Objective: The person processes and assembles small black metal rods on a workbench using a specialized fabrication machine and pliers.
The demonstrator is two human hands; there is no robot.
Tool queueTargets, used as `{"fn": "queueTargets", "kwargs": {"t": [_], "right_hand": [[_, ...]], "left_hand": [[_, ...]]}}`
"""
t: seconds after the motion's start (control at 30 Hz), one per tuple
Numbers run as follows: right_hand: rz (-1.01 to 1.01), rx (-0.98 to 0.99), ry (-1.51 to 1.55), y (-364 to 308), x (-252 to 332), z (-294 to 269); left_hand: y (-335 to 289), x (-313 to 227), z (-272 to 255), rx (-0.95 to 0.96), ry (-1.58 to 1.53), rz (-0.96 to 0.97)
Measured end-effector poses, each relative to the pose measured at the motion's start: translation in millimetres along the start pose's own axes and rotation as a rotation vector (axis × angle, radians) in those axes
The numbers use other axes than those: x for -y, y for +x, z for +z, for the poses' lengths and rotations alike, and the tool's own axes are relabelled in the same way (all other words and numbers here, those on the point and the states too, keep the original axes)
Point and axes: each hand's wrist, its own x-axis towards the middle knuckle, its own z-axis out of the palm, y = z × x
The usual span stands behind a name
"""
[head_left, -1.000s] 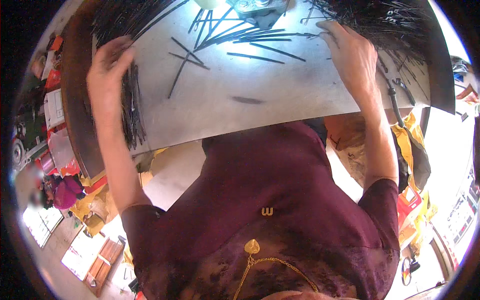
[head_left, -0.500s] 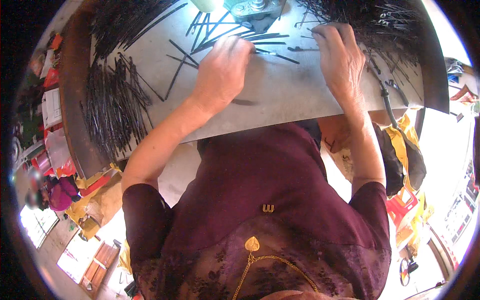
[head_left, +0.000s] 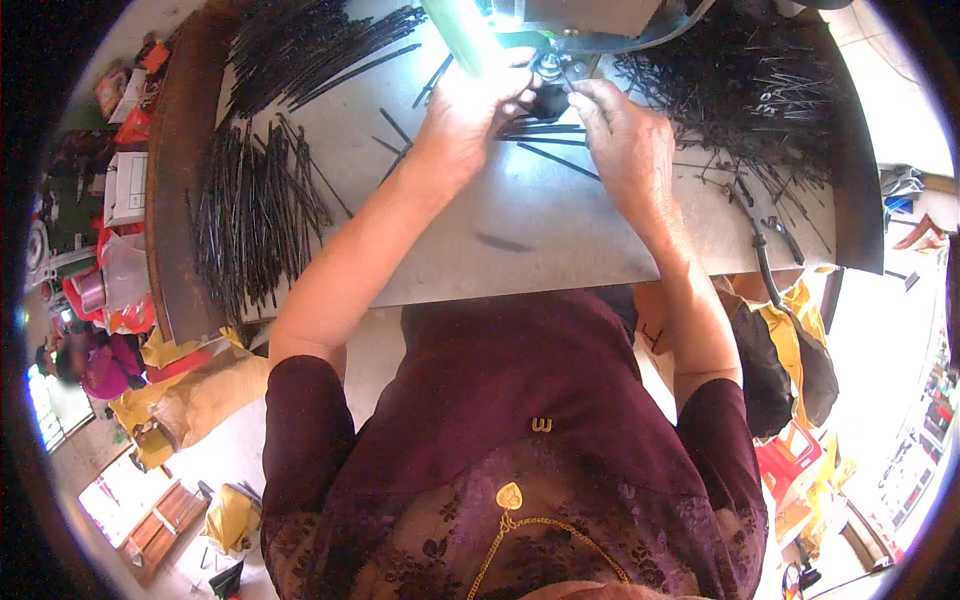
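Observation:
At the far middle of the metal table stands a small machine with a shiny round fitting [head_left: 549, 66], brightly lit by a pale green lamp tube [head_left: 458, 32]. My left hand [head_left: 470, 115] is at the left of this fitting, fingers curled and partly washed out by the glare. On the fitting's right, my right hand [head_left: 628, 145] pinches with thumb and forefinger close to it. Whatever lies in either grip is too small or hidden to name. Several thin black rods [head_left: 558, 160] lie on the tabletop just below and between my hands.
A bundle of black rods [head_left: 255, 215] lies at the left, with another pile [head_left: 300, 50] behind it. A tangled heap of thin black pieces [head_left: 750, 90] covers the far right. Black-handled pliers [head_left: 757, 225] rest near the right front edge. A raised rim [head_left: 175, 180] borders the table.
Both hands have moved in from the tabletop to the machine's fitting, the right hand going left. The view has shifted, showing more of the machine and lamp.

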Motion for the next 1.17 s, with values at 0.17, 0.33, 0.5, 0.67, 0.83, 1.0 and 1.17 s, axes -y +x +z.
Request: {"fn": "queueTargets", "kwargs": {"t": [0.17, 0.33, 0.5, 0.67, 0.83, 1.0, 1.17], "right_hand": [[-0.023, -0.048, -0.004, 2, 6, 0], [0.048, 0.044, -0.214, 4, 11, -1], [-0.071, -0.050, -0.155, 3, 4, 5], [-0.071, -0.059, -0.142, 2, 3, 7], [-0.045, -0.041, -0.132, 1, 7, 5], [-0.029, -0.045, -0.143, 1, 8, 7], [-0.029, -0.059, -0.125, -1, 9, 9]], "left_hand": [[4, 2, 3, 0.080, -0.096, -0.084], [3, -2, 1, 0.046, -0.144, -0.124], [4, -7, -1, 0.091, -0.173, -0.142], [8, -5, -5, 0.102, -0.148, -0.165], [11, -1, -10, 0.134, -0.165, -0.169], [7, -2, -5, 0.123, -0.140, -0.146], [0, 0, 3, 0.018, -0.056, -0.093]]}}
